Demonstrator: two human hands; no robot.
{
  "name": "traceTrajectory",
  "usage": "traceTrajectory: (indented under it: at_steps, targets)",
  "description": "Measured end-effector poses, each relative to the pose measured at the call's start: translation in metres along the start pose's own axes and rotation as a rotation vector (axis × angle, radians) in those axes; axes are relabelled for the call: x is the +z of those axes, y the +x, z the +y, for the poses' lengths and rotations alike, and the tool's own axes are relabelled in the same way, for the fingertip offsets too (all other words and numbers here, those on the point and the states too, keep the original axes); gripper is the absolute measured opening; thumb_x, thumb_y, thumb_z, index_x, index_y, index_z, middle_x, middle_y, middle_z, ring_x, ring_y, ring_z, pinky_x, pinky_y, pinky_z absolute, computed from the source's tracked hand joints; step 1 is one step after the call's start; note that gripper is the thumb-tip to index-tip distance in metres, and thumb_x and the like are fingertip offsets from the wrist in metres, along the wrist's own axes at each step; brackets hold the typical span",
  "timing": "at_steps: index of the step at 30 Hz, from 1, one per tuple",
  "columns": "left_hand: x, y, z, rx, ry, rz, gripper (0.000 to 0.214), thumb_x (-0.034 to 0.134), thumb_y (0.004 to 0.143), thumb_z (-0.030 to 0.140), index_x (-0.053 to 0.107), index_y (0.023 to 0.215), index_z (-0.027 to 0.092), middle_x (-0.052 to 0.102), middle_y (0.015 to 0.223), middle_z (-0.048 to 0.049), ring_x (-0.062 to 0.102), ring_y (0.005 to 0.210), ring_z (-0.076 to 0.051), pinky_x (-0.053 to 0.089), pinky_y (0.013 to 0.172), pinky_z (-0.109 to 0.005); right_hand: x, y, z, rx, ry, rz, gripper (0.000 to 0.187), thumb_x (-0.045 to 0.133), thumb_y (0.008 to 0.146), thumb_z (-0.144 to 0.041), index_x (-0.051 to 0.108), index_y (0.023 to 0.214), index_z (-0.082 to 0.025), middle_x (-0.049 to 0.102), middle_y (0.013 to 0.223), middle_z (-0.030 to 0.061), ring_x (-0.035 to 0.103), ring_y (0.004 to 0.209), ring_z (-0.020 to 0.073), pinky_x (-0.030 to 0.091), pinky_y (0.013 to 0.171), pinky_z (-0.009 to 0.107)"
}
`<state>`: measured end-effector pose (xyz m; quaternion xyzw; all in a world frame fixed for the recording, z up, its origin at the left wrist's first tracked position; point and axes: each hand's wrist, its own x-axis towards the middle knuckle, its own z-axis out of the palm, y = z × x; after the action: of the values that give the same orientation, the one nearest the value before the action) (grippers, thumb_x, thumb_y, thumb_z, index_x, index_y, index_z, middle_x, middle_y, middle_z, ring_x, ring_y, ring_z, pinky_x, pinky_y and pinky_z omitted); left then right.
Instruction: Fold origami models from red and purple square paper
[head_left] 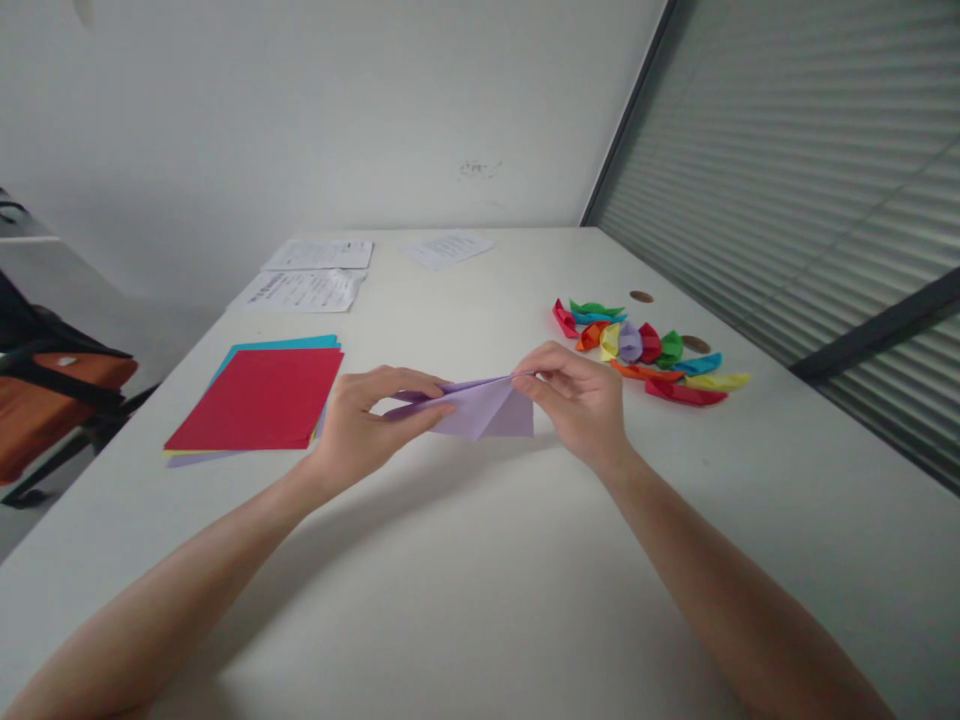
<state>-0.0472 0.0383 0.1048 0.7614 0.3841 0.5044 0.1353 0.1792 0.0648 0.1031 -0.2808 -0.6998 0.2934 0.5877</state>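
Observation:
A folded sheet of purple paper (480,410) is held up above the white table, between both hands. My left hand (375,415) grips its left part, thumb in front and fingers behind. At the paper's upper right corner, my right hand (574,395) pinches the edge between thumb and fingertips. A slanting crease runs down the front face, and the layers stand slightly apart at the left end. Part of the paper is hidden behind my left thumb and fingers.
Left of my hands lies a stack of coloured paper sheets (259,400), red on top. Several small folded paper pieces (630,342) are grouped at the right. Printed sheets (307,290) lie toward the back of the table (465,600). An orange chair (67,385) stands at the left.

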Motion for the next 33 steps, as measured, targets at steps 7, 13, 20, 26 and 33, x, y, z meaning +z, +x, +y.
traceTrajectory:
  at_steps: [7, 13, 20, 26, 33]
  targets:
    - [0.002, -0.001, -0.002, -0.016, 0.004, 0.017, 0.006, 0.071, 0.08, 0.023, 0.073, 0.081, 0.018, 0.076, 0.083, -0.0028, 0.07, 0.071, -0.013, 0.054, 0.055, -0.018, -0.005, -0.001, 0.007, -0.019, -0.012, -0.045, 0.004, 0.07, 0.081, -0.026, 0.069, 0.08, -0.023, 0.066, 0.076, 0.0015, 0.059, 0.072, 0.0153, 0.049, 0.066, 0.032]
    - [0.001, -0.001, -0.002, -0.018, 0.009, 0.002, 0.007, 0.069, 0.082, 0.024, 0.074, 0.082, 0.019, 0.076, 0.084, -0.0034, 0.069, 0.072, -0.014, 0.056, 0.058, -0.02, -0.013, 0.001, 0.007, -0.041, -0.107, -0.13, 0.004, 0.07, 0.082, -0.028, 0.069, 0.083, -0.024, 0.067, 0.081, 0.0026, 0.061, 0.076, 0.0172, 0.05, 0.07, 0.035]
    - [0.0, 0.002, -0.004, -0.005, 0.012, -0.021, 0.007, 0.069, 0.082, 0.023, 0.073, 0.079, 0.018, 0.076, 0.081, -0.0036, 0.069, 0.07, -0.014, 0.054, 0.059, -0.022, -0.021, 0.004, 0.014, -0.08, -0.136, -0.087, 0.005, 0.072, 0.08, -0.027, 0.07, 0.077, -0.024, 0.069, 0.076, 0.0009, 0.062, 0.071, 0.0166, 0.048, 0.067, 0.034]
    - [0.002, 0.001, -0.011, 0.047, 0.085, -0.022, 0.01, 0.067, 0.085, 0.025, 0.072, 0.081, 0.018, 0.075, 0.081, -0.0034, 0.067, 0.069, -0.013, 0.054, 0.061, -0.023, -0.021, 0.004, 0.01, -0.096, -0.204, -0.179, 0.006, 0.068, 0.084, -0.028, 0.066, 0.082, -0.022, 0.067, 0.079, 0.002, 0.061, 0.073, 0.0164, 0.049, 0.068, 0.034]
    - [0.008, -0.002, -0.01, 0.192, 0.096, -0.027, 0.006, 0.065, 0.085, 0.018, 0.071, 0.083, 0.019, 0.075, 0.081, -0.0029, 0.068, 0.072, -0.014, 0.054, 0.065, -0.025, -0.013, 0.003, -0.007, -0.208, -0.498, -0.331, 0.012, 0.066, 0.087, -0.029, 0.068, 0.095, -0.022, 0.072, 0.091, 0.0055, 0.063, 0.084, 0.0193, 0.046, 0.077, 0.036]
